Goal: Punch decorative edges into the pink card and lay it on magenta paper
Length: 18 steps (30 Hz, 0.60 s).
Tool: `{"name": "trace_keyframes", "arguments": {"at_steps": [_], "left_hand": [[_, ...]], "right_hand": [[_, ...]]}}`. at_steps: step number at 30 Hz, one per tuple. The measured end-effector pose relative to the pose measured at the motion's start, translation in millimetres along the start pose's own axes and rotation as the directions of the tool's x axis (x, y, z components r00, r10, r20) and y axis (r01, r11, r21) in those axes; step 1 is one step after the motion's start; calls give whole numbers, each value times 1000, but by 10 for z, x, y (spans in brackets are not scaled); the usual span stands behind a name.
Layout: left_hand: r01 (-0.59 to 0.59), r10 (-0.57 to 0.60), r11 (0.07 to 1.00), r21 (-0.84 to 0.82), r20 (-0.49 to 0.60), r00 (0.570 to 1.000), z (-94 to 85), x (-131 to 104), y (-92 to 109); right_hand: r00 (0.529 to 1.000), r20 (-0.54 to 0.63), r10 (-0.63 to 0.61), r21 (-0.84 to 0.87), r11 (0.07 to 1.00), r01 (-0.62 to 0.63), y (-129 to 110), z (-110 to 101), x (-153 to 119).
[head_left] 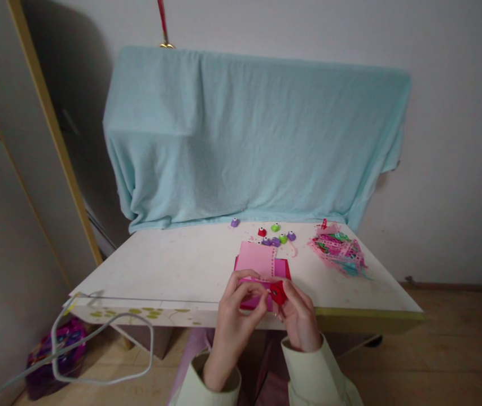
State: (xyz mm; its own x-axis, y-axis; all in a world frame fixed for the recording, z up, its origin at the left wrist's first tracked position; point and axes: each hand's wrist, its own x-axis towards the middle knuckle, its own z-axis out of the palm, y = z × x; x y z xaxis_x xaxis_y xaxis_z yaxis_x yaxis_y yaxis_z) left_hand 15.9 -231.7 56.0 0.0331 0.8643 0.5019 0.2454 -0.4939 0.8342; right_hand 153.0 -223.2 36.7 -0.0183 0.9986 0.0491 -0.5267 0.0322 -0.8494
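My right hand (pixel 301 316) is closed round a small red craft paper punch (pixel 277 292), held just above the table's front edge. Beside it, the thumb and forefinger of my left hand (pixel 239 310) meet in a pinch at the punch's left side. A tiny pale scrap seems to be at those fingertips, too small to make out. Under and behind the hands lies a light pink paper sheet (pixel 255 258) with a row of punched holes along its right side. It rests on darker magenta and red sheets (pixel 282 268), partly hidden by my hands.
Several small punches in purple, green and red (pixel 282 238) stand behind the paper. A heap of punched paper strips (pixel 340 251) lies at the right of the white table (pixel 160 265). Light blue cloth (pixel 258 141) hangs behind. A white cable (pixel 101 380) loops at the front left.
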Motion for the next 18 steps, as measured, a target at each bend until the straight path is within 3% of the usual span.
{"name": "trace_keyframes", "arguments": {"at_steps": [5,12,18], "left_hand": [[-9,10,999,31,-26,1000,-12,49,-55],[-68,69,995,79,-7,998,-2,62,-71],[-72,72,994,81,4,997,-9,46,-65]], "right_hand": [[1000,-6,-22,63,998,22,-15,-39,25],[1000,-26,-2,-275,961,-5,52,-42,-18],[992,-57,-113,-457,886,74,-3,12,-58]]}}
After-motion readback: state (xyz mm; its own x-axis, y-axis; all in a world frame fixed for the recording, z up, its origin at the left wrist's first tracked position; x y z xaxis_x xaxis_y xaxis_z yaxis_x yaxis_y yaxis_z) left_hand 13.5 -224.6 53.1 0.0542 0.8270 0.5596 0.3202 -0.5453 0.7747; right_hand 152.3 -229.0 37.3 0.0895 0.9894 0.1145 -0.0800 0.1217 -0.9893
